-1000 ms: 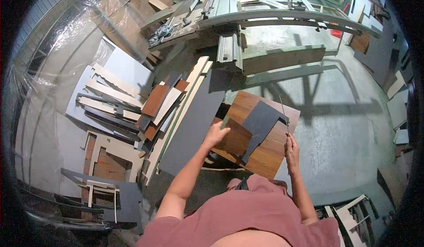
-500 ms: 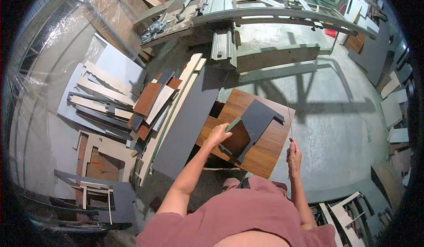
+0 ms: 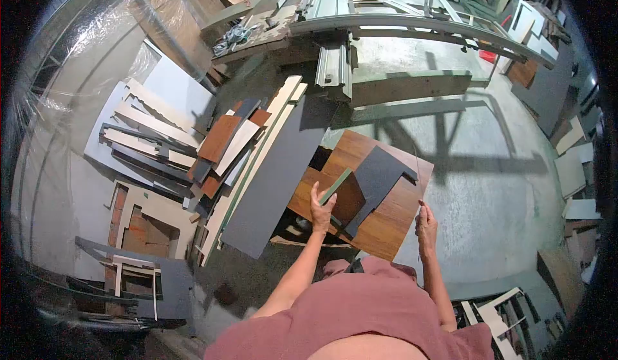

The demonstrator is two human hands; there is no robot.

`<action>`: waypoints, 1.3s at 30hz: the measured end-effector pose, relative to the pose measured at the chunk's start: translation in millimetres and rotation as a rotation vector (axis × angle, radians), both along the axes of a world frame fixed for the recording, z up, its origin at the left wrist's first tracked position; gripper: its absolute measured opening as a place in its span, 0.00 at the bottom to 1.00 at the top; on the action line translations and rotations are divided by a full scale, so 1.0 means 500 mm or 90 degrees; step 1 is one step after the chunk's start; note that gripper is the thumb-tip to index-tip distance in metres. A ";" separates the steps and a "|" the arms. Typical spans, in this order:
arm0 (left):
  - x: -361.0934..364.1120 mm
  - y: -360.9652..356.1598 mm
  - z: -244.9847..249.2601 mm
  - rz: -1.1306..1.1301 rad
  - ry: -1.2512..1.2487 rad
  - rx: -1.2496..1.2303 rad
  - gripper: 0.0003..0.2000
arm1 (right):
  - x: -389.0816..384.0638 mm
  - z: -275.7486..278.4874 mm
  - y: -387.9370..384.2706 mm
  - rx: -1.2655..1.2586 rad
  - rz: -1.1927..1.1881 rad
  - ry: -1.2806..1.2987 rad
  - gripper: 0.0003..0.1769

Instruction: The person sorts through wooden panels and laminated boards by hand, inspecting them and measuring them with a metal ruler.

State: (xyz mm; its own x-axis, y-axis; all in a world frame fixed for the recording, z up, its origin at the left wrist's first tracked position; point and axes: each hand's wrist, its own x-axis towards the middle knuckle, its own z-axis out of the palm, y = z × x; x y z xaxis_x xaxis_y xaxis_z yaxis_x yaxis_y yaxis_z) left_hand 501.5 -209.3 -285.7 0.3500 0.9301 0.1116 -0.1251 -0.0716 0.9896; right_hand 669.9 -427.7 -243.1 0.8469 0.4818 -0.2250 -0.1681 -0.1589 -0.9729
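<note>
My left hand (image 3: 322, 213) has its thumb and fingers around the near end of a small brown board (image 3: 347, 200) with a green edge. That board is tilted up over a larger wood-grain panel (image 3: 387, 223). Beside it, a dark grey cut-out piece (image 3: 381, 176) lies flat on the panel. To the right, my right hand (image 3: 426, 230) is closed around a thin, light rod (image 3: 418, 167) that points away from me along the panel's right edge; its exact kind is too fine to make out.
A long dark grey panel (image 3: 278, 186) and pale strips (image 3: 257, 163) lie to the left, next to piled offcuts (image 3: 219, 138). Ahead stands a machine with a metal rail (image 3: 412, 22). More cut pieces (image 3: 508, 318) sit at lower right.
My left hand has shifted its hold on the small board, turning upright with the thumb now at the green edge. The right hand stays nearly in place with the rod. The view has moved slightly.
</note>
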 end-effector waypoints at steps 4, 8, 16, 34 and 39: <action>-0.022 -0.007 -0.157 -0.063 0.123 -0.034 0.20 | -0.006 -0.002 -0.006 -0.002 0.022 -0.028 0.21; 0.022 0.029 -0.252 -0.150 0.143 -0.193 0.19 | -0.005 0.005 -0.003 -0.033 0.066 -0.096 0.22; 0.045 0.023 0.098 -0.263 0.245 0.165 0.16 | -0.076 0.155 0.029 -0.092 0.255 -0.314 0.17; -0.037 0.024 0.116 -0.210 0.172 0.152 0.16 | -0.018 0.116 0.080 -0.129 0.178 -0.276 0.18; -0.087 0.040 0.131 -0.203 0.241 0.306 0.14 | -0.082 0.134 0.124 -0.063 0.316 -0.332 0.18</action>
State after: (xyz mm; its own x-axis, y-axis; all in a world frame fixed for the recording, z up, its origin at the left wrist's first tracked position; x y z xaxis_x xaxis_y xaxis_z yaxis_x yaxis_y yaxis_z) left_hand 457.9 -189.1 -220.0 0.6939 0.6536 0.3022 0.1347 -0.5300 0.8372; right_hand 629.0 -365.6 -176.0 0.5427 0.8356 0.0855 0.4280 -0.1876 -0.8841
